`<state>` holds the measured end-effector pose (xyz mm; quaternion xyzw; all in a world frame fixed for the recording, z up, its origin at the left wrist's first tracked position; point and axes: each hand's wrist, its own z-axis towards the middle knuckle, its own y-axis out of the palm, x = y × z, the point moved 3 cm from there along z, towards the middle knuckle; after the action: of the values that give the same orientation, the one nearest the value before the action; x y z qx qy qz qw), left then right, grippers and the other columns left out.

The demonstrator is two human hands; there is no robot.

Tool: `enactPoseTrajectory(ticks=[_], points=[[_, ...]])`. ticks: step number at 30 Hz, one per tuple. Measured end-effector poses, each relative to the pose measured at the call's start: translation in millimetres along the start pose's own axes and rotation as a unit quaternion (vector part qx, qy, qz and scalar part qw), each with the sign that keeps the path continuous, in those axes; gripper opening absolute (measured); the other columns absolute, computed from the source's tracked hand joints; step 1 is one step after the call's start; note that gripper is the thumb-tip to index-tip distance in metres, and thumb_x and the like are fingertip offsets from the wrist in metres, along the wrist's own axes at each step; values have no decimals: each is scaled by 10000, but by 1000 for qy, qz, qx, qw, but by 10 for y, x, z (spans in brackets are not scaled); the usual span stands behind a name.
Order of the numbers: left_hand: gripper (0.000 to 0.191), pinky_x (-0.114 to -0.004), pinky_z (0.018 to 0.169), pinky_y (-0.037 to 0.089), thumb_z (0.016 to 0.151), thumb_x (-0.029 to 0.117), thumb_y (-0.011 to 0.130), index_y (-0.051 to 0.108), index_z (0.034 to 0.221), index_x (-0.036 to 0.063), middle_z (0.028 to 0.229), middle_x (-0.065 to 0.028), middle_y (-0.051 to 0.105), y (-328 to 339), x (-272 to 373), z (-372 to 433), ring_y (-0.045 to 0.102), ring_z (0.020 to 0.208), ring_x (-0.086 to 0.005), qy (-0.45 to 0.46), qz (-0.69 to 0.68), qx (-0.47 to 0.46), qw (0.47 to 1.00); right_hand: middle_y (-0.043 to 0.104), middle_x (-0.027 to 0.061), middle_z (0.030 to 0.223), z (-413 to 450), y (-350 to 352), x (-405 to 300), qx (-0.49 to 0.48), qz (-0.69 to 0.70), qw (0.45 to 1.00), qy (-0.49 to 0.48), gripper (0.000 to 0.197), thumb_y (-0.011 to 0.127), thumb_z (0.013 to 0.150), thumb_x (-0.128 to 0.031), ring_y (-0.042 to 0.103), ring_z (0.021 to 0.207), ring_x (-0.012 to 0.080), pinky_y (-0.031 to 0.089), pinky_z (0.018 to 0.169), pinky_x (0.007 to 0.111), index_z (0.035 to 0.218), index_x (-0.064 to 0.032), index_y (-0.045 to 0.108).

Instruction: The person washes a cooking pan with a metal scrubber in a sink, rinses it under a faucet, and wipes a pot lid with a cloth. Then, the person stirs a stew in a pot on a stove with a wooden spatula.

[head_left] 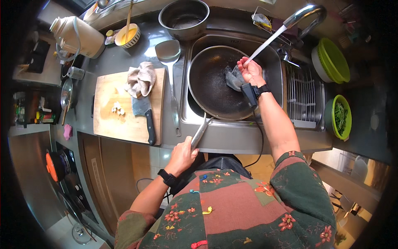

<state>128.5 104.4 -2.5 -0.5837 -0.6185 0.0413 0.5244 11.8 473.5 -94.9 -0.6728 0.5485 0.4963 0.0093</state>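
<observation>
My left hand (183, 157) is closed around the metal handle (201, 132) of a dark wok (214, 90). The wok rests in a stainless steel sink (234, 39), its handle reaching over the front edge. My right hand (250, 71) is above the wok's right side, palm up with curled fingers, under water (266, 43) running from a chrome faucet (303, 17). A translucent grey patch below the hand looks like water falling into the wok. Nothing solid shows in that palm.
Left of the sink lie a steel wok spatula (170, 62) and a wooden cutting board (104, 93) with a cleaver (143, 107), a cloth (141, 79) and garlic pieces (117, 108). A metal pot (184, 32) stands behind; a green bowl (333, 124) of leafy greens sits right.
</observation>
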Motion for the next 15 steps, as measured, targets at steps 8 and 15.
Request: enactPoseTrajectory(ticks=[8, 15], points=[[290, -532, 639, 441, 794, 137, 604, 410, 966, 7, 723, -276, 577, 19, -43, 5, 560, 742, -487, 32, -27, 16, 999, 602, 208, 807, 60, -25, 74, -114, -357, 911, -173, 291, 506, 721, -5, 608, 728, 390, 528, 684, 419, 995, 10, 604], [273, -504, 612, 416, 771, 112, 588, 412, 949, 4, 720, -270, 550, 16, -53, -10, 539, 715, -474, 46, -39, 27, 998, 442, 299, 1202, -358, -116, 503, -145, -872, 441, -153, 365, 555, 811, -129, 519, 1047, 473, 487, 859, 484, 1154, -5, 547]])
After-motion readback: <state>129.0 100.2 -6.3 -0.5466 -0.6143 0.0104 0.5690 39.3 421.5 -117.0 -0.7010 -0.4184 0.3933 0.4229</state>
